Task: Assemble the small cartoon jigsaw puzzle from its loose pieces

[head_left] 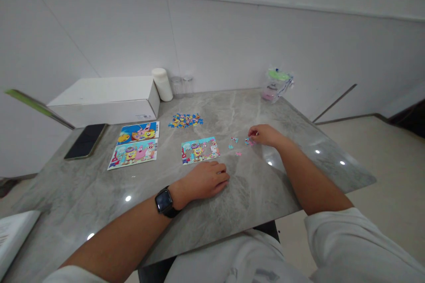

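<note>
A partly filled jigsaw puzzle (198, 150) with cartoon figures lies in the middle of the grey table, gaps showing in it. Just in front of it, my left hand (207, 180) rests palm down, its fingers loosely bent and slightly apart, holding nothing I can see. My right hand (264, 135) is at a small cluster of loose puzzle pieces (248, 141), thumb and fingertips pinched together. A small pale bit, seemingly a puzzle piece, shows at those fingertips. Between puzzle and right hand lie a few more pieces, among them a pink piece (238, 154).
Behind the puzzle is a pile of blue and yellow pieces (186, 120). Two picture cards (134, 154) and a phone (86, 141) lie left. Along the wall stand a white box (106, 97), a white bottle (162, 85), two clear glasses (187, 86) and a bagged cup (274, 87).
</note>
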Available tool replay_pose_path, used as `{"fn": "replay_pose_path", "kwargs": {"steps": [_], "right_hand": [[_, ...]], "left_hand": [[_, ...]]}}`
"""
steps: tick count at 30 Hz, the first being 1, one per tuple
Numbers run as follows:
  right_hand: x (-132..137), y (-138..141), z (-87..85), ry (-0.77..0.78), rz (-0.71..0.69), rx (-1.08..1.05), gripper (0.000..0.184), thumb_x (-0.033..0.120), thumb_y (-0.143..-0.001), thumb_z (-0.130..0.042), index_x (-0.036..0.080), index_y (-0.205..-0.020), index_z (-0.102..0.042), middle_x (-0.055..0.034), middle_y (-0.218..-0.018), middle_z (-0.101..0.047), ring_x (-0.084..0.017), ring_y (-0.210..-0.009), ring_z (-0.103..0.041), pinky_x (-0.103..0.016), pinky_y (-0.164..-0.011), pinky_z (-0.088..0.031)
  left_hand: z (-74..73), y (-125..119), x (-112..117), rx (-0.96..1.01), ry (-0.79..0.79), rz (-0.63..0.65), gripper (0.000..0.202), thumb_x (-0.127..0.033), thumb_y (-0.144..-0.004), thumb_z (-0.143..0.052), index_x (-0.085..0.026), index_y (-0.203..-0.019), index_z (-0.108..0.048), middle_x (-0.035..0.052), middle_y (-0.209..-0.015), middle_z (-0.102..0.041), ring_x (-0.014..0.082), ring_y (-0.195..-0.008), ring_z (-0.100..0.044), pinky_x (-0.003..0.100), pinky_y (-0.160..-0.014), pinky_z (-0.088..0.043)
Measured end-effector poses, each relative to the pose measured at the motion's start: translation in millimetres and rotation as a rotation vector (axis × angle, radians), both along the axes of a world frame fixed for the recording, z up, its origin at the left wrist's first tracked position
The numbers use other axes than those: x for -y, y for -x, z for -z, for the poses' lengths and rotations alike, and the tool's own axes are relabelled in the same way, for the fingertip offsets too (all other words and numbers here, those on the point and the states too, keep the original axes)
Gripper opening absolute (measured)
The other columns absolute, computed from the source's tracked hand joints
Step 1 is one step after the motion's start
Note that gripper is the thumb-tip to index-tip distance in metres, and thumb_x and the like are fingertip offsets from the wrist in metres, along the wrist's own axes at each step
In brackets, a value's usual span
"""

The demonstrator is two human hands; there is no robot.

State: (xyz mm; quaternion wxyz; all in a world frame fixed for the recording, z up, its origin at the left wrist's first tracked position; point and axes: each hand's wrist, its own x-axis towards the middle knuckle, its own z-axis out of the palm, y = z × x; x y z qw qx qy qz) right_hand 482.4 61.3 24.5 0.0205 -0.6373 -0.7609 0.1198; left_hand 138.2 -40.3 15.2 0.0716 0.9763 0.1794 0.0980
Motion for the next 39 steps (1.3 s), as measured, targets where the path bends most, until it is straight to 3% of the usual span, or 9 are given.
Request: {"fn": "replay_pose_path", "kwargs": {"steps": [6,14,18,21,27,30,34,39], "right_hand": [[3.5,0.0,16.5,-0.042,0.01,-0.044,0.015,0.017,-0.084,-0.07,0.022,-0.095,-0.079,-0.0031,-0.089,-0.079,-0.017,-0.081,-0.07,-0.026,-0.072,-0.047],[6.0,1.5,9.6,0.014,0.017,-0.071,0.005,0.017,-0.084,-0.071,0.021,-0.085,-0.073,-0.0034,-0.09,-0.077,-0.017,-0.082,-0.068,-0.026,-0.072,-0.046],[3.9,3.5,-4.2,0.034,0.048,-0.189,0.007,0.019,-0.088,-0.063,0.021,-0.088,-0.069,-0.0022,-0.078,-0.074,-0.016,-0.073,-0.065,-0.026,-0.068,-0.044],[-4.7,13.4,-21.6,-0.004,-0.02,-0.272,0.007,0.025,-0.087,-0.063,0.02,-0.089,-0.069,-0.0023,-0.079,-0.072,-0.016,-0.071,-0.062,-0.027,-0.068,-0.044],[-28.8,62.2,-59.8,-0.029,-0.238,-0.42,0.015,0.03,-0.086,-0.063,0.02,-0.093,-0.072,-0.0013,-0.081,-0.071,-0.016,-0.075,-0.061,-0.028,-0.071,-0.045],[-38.5,90.5,-70.4,-0.008,-0.325,-0.457,0.017,0.03,-0.088,-0.062,0.02,-0.096,-0.074,-0.0014,-0.083,-0.073,-0.016,-0.076,-0.062,-0.027,-0.071,-0.045],[-44.3,115.6,-66.9,0.036,-0.377,-0.463,0.016,0.024,-0.086,-0.064,0.02,-0.098,-0.075,-0.0022,-0.085,-0.075,-0.017,-0.078,-0.063,-0.027,-0.072,-0.045],[-44.2,123.5,-43.8,0.079,-0.384,-0.437,0.017,0.018,-0.084,-0.067,0.019,-0.099,-0.076,-0.0023,-0.088,-0.076,-0.016,-0.079,-0.065,-0.026,-0.074,-0.046]], "left_hand": [[0.7,0.3,-0.9,0.005,0.017,-0.001,0.023,-0.034,-0.108,-0.051,-0.024,-0.114,-0.071,0.0066,-0.111,-0.069,0.02,-0.095,-0.066,0.035,-0.085,-0.052],[-1.3,0.4,-0.5,-0.016,0.017,-0.002,0.025,-0.036,-0.109,-0.05,-0.024,-0.114,-0.072,0.0067,-0.113,-0.07,0.0209,-0.096,-0.066,0.035,-0.085,-0.053],[-1.7,0.4,-0.8,-0.008,0.012,-0.001,0.024,-0.035,-0.108,-0.051,-0.023,-0.112,-0.072,0.0061,-0.113,-0.07,0.0208,-0.095,-0.066,0.036,-0.084,-0.053],[-1.4,0.6,-1.8,0.007,0.019,0.002,0.022,-0.034,-0.108,-0.053,-0.023,-0.112,-0.072,0.0064,-0.113,-0.07,0.0202,-0.095,-0.066,0.035,-0.084,-0.053],[0.9,1.4,-3.9,0.027,0.013,-0.025,0.026,-0.034,-0.109,-0.049,-0.023,-0.113,-0.072,0.0068,-0.116,-0.07,0.0205,-0.097,-0.066,0.035,-0.085,-0.054],[1.0,2.6,-5.5,0.041,0.014,-0.052,0.027,-0.035,-0.109,-0.048,-0.023,-0.114,-0.072,0.0066,-0.116,-0.071,0.0207,-0.097,-0.067,0.036,-0.086,-0.054],[1.9,4.7,-8.7,0.087,0.024,-0.108,0.026,-0.033,-0.109,-0.049,-0.023,-0.117,-0.072,0.0072,-0.118,-0.071,0.0211,-0.102,-0.067,0.036,-0.091,-0.055],[7.1,6.1,-11.4,0.147,-0.006,-0.261,0.024,-0.029,-0.107,-0.051,-0.021,-0.12,-0.07,0.0099,-0.13,-0.067,0.0229,-0.111,-0.066,0.038,-0.097,-0.056]]}}
